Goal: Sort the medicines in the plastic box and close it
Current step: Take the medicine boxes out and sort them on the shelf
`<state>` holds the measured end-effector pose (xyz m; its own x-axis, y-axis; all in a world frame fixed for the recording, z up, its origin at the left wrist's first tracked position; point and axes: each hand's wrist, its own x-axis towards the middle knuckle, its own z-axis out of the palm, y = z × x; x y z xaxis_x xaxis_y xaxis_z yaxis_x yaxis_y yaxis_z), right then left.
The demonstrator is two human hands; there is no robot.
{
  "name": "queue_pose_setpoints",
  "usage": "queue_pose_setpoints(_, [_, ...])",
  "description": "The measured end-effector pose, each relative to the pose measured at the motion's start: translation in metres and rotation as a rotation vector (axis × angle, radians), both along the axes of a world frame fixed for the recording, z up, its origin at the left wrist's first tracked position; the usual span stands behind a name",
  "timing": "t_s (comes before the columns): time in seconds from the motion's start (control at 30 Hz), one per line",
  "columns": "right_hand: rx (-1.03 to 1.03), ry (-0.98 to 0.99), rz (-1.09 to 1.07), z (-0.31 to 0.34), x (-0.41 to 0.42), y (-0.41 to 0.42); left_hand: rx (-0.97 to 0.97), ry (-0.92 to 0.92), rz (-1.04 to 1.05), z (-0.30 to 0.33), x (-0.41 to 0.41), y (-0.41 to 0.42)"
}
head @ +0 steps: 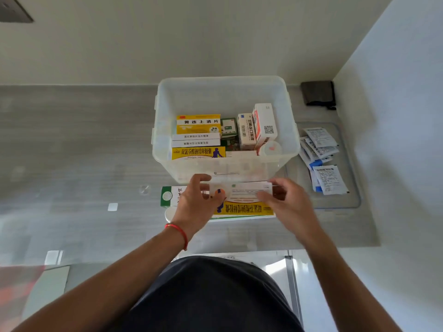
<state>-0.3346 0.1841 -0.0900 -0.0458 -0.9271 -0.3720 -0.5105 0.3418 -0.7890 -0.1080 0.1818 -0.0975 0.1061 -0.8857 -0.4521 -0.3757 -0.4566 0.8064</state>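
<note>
**Both hands on a white carton in front of the open medicine box**

The clear plastic box (225, 92) stands open on the grey counter (84, 140), against the far wall. Inside, cartons are packed on edge: a yellow carton (198, 123) reading 黄连上清片 at the far left, two white cartons (196, 139) nearer with small inverted print, and a yellow carton with a blue figure (198, 153) reading 双氯芬酸钠缓释胶囊 at the near wall. To the right stand a white carton (245, 131) reading 双黄连口服液 and a taller white-and-red carton with a QR code (265, 124); a small green carton (228, 127) sits between.

Just in front of the box, the left hand (196, 200) and right hand (285, 202) pinch the two ends of a white carton (247, 191), whose print is too blurred to read. Under it lie a second yellow carton (244, 209) and a green-and-white carton (169, 195).

Right of the box, the transparent lid (347, 200) lies flat with white-and-blue sachets (321, 144) piled on it. A dark pouch (318, 93) sits in the far right corner.
</note>
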Motion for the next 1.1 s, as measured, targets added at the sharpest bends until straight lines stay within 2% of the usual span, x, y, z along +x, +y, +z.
queue_pose_setpoints(0.1, [-0.047, 0.181, 0.128, -0.032, 0.019, -0.008, 0.127, -0.061, 0.047, -0.017, -0.005, -0.009])
queue_pose_setpoints(0.23, [-0.012, 0.302, 0.189, -0.046, 0.028, -0.019, 0.182, -0.092, 0.059, -0.026, -0.008, -0.018])
queue_pose_setpoints(0.37, [-0.017, 0.379, 0.214, -0.042, 0.025, -0.019, 0.163, -0.071, 0.09, -0.02, -0.011, -0.016])
queue_pose_setpoints(0.47, [-0.108, 0.435, 0.273, -0.027, 0.019, -0.008, 0.049, -0.015, 0.074, -0.002, -0.001, -0.003])
queue_pose_setpoints(0.6, [-0.197, 0.242, 0.419, 0.013, 0.014, -0.004, -0.068, 0.086, 0.07, 0.04, 0.021, 0.006])
queue_pose_setpoints(0.7, [-0.325, 0.048, 0.483, 0.054, 0.022, -0.013, -0.305, 0.115, 0.076, 0.076, 0.034, -0.005])
queue_pose_setpoints(0.77, [-0.449, -0.043, 0.439, 0.077, 0.03, -0.028, -0.5, 0.023, 0.059, 0.093, 0.04, -0.023])
queue_pose_setpoints(0.83, [-0.53, -0.06, 0.375, 0.088, 0.04, -0.053, -0.637, -0.155, 0.045, 0.101, 0.046, -0.047])
queue_pose_setpoints(0.93, [-0.522, 0.048, 0.337, 0.079, 0.057, -0.1, -0.762, -0.438, -0.019, 0.092, 0.052, -0.087])
queue_pose_setpoints(1.0, [-0.413, 0.156, 0.385, 0.063, 0.068, -0.127, -0.748, -0.624, -0.123, 0.075, 0.057, -0.107])
queue_pose_setpoints(1.1, [-0.226, 0.264, 0.432, 0.037, 0.08, -0.158, -0.564, -0.785, -0.257, 0.05, 0.06, -0.121])
